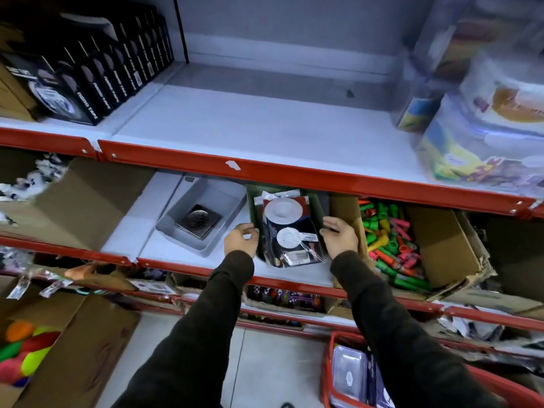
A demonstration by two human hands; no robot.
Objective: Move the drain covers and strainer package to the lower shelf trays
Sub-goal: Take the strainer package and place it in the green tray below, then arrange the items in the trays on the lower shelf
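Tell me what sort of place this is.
Most likely a shop aisle: red-edged shelves stocked with packaged goods, rows of identical black boxes, a carton of bright markers, and a red basket below.

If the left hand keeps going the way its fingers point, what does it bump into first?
The left hand points right, at the green tray holding the strainer package. It would probably meet the tray's near side wall first; its fingertips look almost on it already, though depth is hard to judge.
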